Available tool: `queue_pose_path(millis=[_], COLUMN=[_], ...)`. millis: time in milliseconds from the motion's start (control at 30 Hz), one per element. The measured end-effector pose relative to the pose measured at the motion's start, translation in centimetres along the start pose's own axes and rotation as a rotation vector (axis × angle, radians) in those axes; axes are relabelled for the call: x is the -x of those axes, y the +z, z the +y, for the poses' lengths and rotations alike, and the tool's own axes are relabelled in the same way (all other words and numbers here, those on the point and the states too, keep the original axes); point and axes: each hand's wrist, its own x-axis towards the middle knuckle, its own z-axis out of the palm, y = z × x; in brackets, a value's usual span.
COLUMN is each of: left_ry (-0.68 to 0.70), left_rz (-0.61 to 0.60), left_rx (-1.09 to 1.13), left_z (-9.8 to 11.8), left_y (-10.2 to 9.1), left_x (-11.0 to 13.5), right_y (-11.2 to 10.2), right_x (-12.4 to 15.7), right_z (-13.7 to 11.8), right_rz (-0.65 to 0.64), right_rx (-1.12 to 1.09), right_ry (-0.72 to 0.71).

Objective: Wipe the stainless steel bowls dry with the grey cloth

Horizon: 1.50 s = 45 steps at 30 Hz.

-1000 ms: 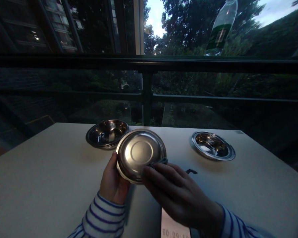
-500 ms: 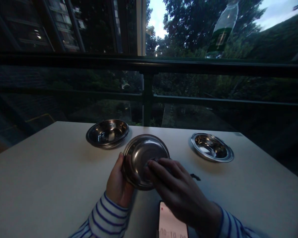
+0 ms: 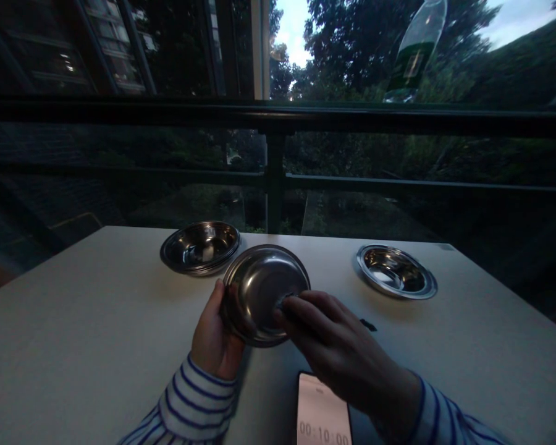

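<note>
A shiny steel bowl (image 3: 254, 290) is tilted up over the table, its rounded underside seemingly facing me. My left hand (image 3: 215, 337) grips it by the left and lower rim, thumb along the edge. Against the bowl's surface, right of its middle, my right hand (image 3: 338, 346) has its fingers pinched together. A bit of something small and greyish (image 3: 286, 299) shows at those fingertips; most of it is hidden, so I cannot tell its kind. Below the right hand lies a phone (image 3: 322, 411) with "00:10:00" on its screen, partly covered by the wrist.
Several nested steel bowls (image 3: 199, 250) stand at the back left of the white table (image 3: 97, 321). More steel bowlware (image 3: 396, 272) sits at the right. A small dark piece (image 3: 368, 325) lies near my right hand. Beyond are a dark railing (image 3: 167, 110) and a plastic bottle (image 3: 414, 59).
Both hands and the bowl have shifted slightly left and up. The right fingertips still touch the bowl, and more of the greyish thing shows. More of the phone's screen is uncovered.
</note>
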Motion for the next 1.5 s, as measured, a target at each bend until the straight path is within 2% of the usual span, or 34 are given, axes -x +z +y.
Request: queue_pose_path(millis=[133, 333, 433, 500, 633, 767, 833, 967, 1133, 1267, 1400, 1500], left_ry=[-0.107, -0.07, -0.118, -0.111, -0.116, -0.177, -0.164, -0.119, -0.154, -0.039, -0.114, -0.04], left_rz=[-0.07, -0.042, -0.057, -0.059, -0.03, -0.042, -0.058, -0.052, -0.033, 0.0, -0.027, 0.007], left_rx=[-0.029, -0.035, -0.039, -0.033, -0.053, -0.043, -0.047, -0.068, -0.105, -0.041, -0.067, -0.055], left_z=[0.0, 0.2, 0.1, 0.0, -0.1, -0.1, -0.2, -0.4, -0.1, 0.4, 0.5, 0.7], left_y=[0.0, 0.1, -0.1, -0.1, 0.0, -0.1, -0.2, -0.1, 0.0, 0.0, 0.0, 0.1], left_x=[0.2, 0.2, 0.1, 0.1, 0.2, 0.0, -0.1, 0.0, 0.3, 0.1, 0.0, 0.0], right_y=[0.1, 0.6, 0.6, 0.5, 0.4, 0.3, 0.1, 0.0, 0.1, 0.1, 0.3, 0.3], right_x=[0.0, 0.4, 0.3, 0.2, 0.2, 0.0, -0.1, 0.1, 0.0, 0.1, 0.2, 0.2], right_z=[0.1, 0.0, -0.4, -0.3, 0.1, -0.4, -0.3, 0.2, -0.1, 0.2, 0.2, 0.1], right_rz=[0.036, 0.066, 0.031, 0.048, 0.095, 0.045, 0.036, 0.04, 0.049, 0.022, 0.056, 0.038], right_rx=[-0.031, -0.085, -0.095, -0.074, -0.004, -0.021, -0.005, 0.045, 0.003, 0.004, -0.01, -0.009], right_ry=[-0.022, 0.123, 0.007, -0.018, 0.134, 0.009, 0.026, 0.152, 0.029, 0.113, 0.093, 0.108])
